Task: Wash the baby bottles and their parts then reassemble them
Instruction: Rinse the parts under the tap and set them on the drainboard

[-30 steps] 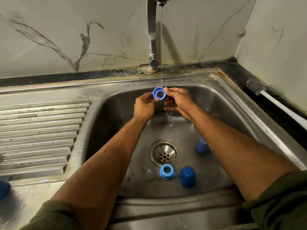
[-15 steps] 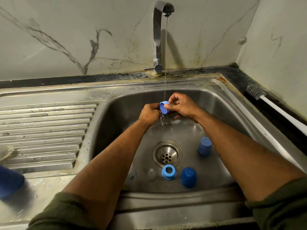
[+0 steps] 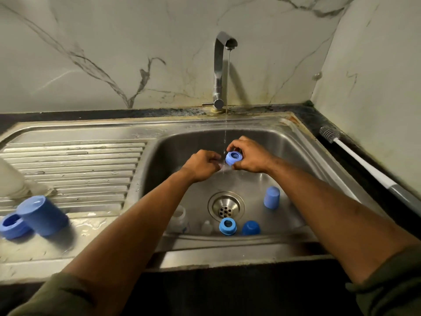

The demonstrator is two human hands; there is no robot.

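Right hand [image 3: 249, 158] grips a pale blue plastic bottle ring [image 3: 233, 158] between thumb and curled fingers, under the thin stream of water [image 3: 227, 87]. Left hand [image 3: 200, 166] sits just beside it with fingers curled; whether it pinches something small and clear I cannot tell.

Nearest, on the wet left counter, a blue cylindrical cap [image 3: 42, 215] leans against another blue ring [image 3: 13, 225]. In the stainless steel sink basin [image 3: 296, 156], along the near wall, lie a clear bottle [image 3: 180, 221], a clear teat [image 3: 206, 226], a blue screw ring [image 3: 227, 226] and a dark blue domed cap [image 3: 251, 228]. Right of the drain strainer [image 3: 226, 206] stands a light blue cup-shaped cap [image 3: 271, 200]. Farther back rises the chrome tap [image 3: 219, 71]. A white-handled bottle brush [image 3: 355, 156] lies on the far right ledge.
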